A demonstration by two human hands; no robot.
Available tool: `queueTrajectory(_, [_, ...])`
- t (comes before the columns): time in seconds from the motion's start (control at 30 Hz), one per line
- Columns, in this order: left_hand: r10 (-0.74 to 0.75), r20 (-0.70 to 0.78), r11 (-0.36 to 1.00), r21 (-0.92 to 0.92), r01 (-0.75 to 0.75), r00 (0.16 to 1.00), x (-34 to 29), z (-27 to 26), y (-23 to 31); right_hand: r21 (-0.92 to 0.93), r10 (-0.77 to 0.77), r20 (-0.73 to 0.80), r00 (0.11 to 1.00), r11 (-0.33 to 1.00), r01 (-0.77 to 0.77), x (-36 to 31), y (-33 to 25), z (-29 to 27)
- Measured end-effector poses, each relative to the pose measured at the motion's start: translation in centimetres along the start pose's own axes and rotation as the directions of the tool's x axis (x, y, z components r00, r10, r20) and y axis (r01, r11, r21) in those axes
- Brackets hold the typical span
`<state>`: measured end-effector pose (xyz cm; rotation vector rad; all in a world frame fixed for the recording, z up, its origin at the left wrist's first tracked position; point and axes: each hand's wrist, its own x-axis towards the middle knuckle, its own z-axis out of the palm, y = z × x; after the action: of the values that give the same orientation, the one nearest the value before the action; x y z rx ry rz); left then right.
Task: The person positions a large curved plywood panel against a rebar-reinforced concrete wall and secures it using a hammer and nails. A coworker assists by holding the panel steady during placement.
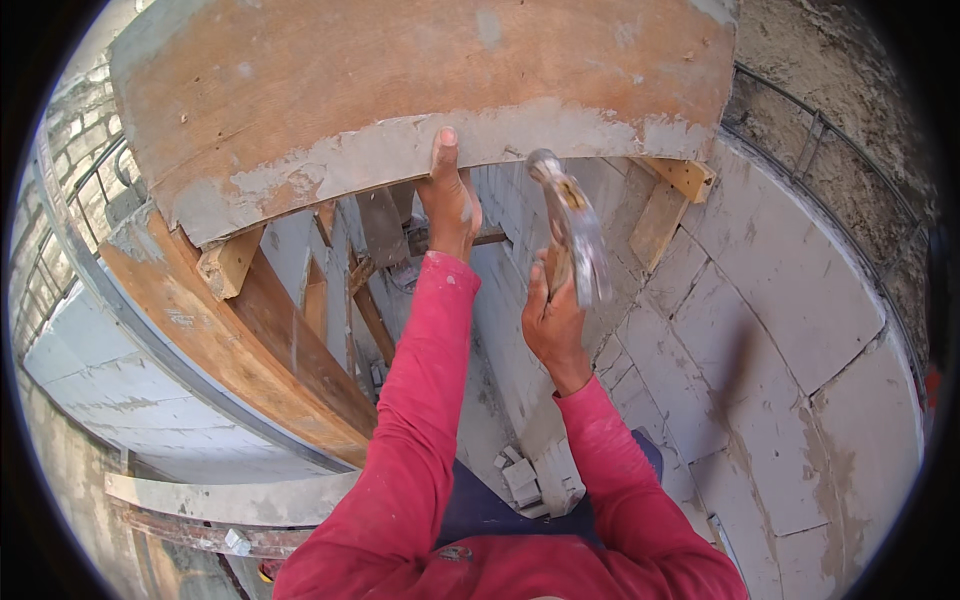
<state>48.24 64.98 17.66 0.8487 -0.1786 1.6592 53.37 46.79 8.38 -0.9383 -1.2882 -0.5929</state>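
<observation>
A large plywood panel (430,75), smeared with grey cement along its near edge, spans the top of the view. My left hand (453,205) grips that near edge, thumb on the upper face and fingers hidden beneath. To its right, my right hand (556,325) is closed around the handle of a claw hammer (574,220). The metal head is raised, blurred by motion, and looks close to the panel's edge. Wooden pieces show under the panel's corners: a block (228,265) at the left and a batten (680,178) at the right.
A wall of pale blocks (770,290) rises along the right. Long timber boards (225,320) slant down on the left beside a metal rail (160,325). Far below, broken block pieces (520,480) lie on the floor. Dark railings (820,130) curve past the far right.
</observation>
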Motion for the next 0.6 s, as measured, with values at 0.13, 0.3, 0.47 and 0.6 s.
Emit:
queueTrajectory(0.13, [0.008, 0.018, 1.0, 0.002, -0.008, 1.0, 0.0, 0.0, 0.0, 0.081, 0.147, -0.036, 0.988, 0.986, -0.144, 0.4, -0.4, 0.8])
queueTrajectory(0.3, [-0.02, 0.001, 1.0, -0.003, 0.02, 1.0, 0.1, 0.2, 0.1, 0.057, 0.016, -0.009, 1.0, 0.998, -0.016, 1.0, -0.4, 1.2])
queueTrajectory(0.47, [0.005, -0.015, 0.999, 0.033, -0.004, 1.0, 0.1, 0.1, 0.2, 0.207, -0.031, -0.033, 0.999, 0.978, 0.037, -0.8, -0.2, 0.1])
queueTrajectory(0.6, [-0.014, 0.012, 1.0, -0.011, 0.014, 1.0, 0.2, 0.4, 0.2, -0.071, 0.082, 0.061, 0.995, 0.994, -0.078, -0.8, 0.4, 0.5])
